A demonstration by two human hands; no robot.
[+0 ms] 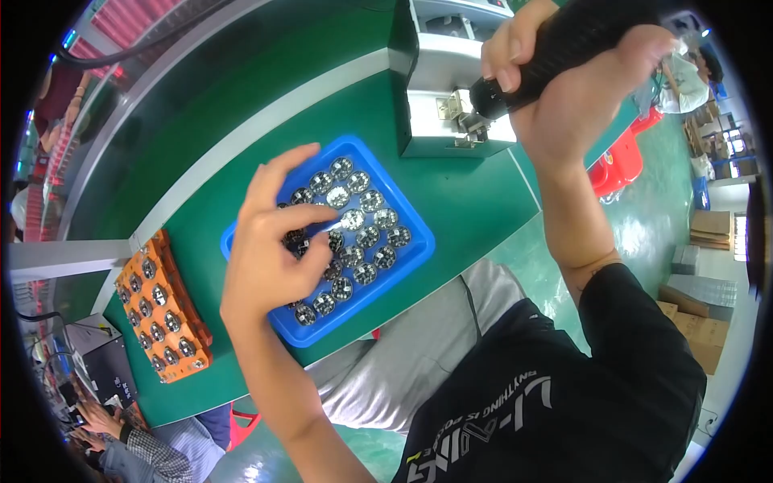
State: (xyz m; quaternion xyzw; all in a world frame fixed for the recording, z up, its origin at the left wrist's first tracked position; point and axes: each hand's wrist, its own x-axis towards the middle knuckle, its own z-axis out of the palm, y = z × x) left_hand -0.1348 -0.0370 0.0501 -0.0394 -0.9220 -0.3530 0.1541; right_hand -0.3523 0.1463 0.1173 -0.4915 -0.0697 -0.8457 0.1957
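My left hand (270,249) is over the blue tray (422,239), thumb and index fingertip drawn together in a pinch. Something small and pale shows between those tips; I cannot make it out. Several round boards (367,236) with shiny, dark and silver faces lie in the tray. Wrapped in my right hand (572,97) is a black electric screwdriver (555,60). Its lower end points down at the metal outlet (467,121) of a pale box-shaped machine (439,68), which looks like a screw feeder. Whether the bit touches the outlet cannot be seen.
An orange fixture (173,310) holding several round parts stands left on the green table (338,105). Behind runs a pale rail (266,113). A dark box (95,362) and a co-worker's hands (97,419) are at lower left. Red stools (620,165) stand beyond the right edge.
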